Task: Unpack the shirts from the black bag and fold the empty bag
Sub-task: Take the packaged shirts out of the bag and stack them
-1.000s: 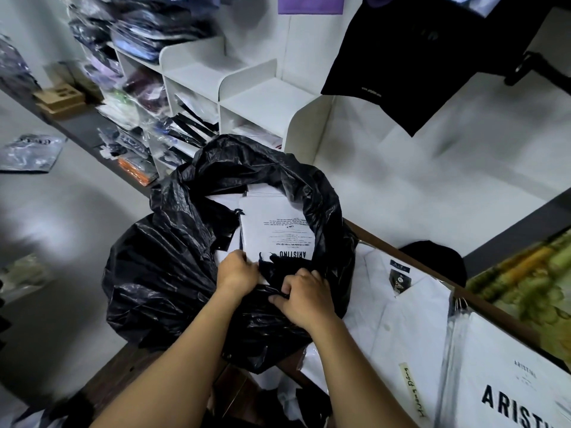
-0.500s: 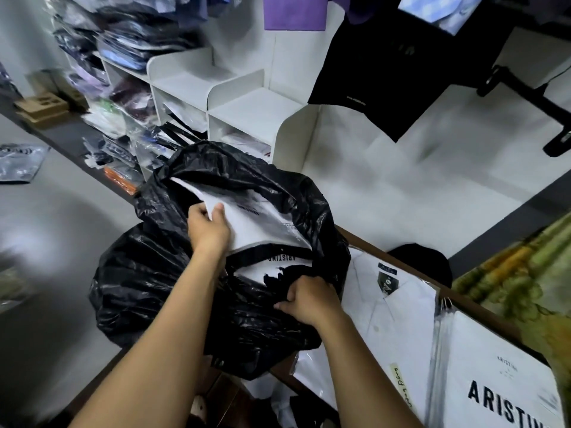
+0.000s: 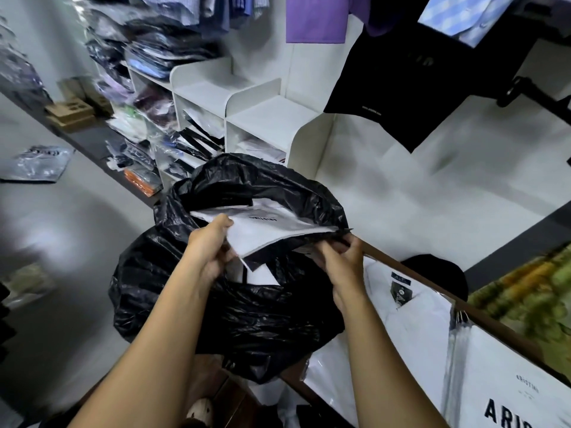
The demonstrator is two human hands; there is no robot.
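Observation:
A large black plastic bag [image 3: 247, 316] stands open in front of me at the edge of a wooden counter. A flat white packaged shirt [image 3: 272, 230] pokes out of its mouth, printed side up. My left hand [image 3: 210, 251] grips the shirt pack's near left corner, thumb on top. My right hand [image 3: 340, 254] pinches the right rim of the bag beside the pack. More white packs show deeper inside the bag [image 3: 259, 276], partly hidden.
Packed white shirts [image 3: 411, 329] and a white printed pack [image 3: 509, 387] lie on the wooden-edged counter [image 3: 438, 282] at right. White cubby shelves [image 3: 262, 118] and stacks of bagged shirts [image 3: 148, 57] stand behind. A black shirt [image 3: 411, 84] hangs above right.
My left hand has pulled the shirt pack up and rightward out of the bag's mouth. My right hand moved right along the rim and holds it there.

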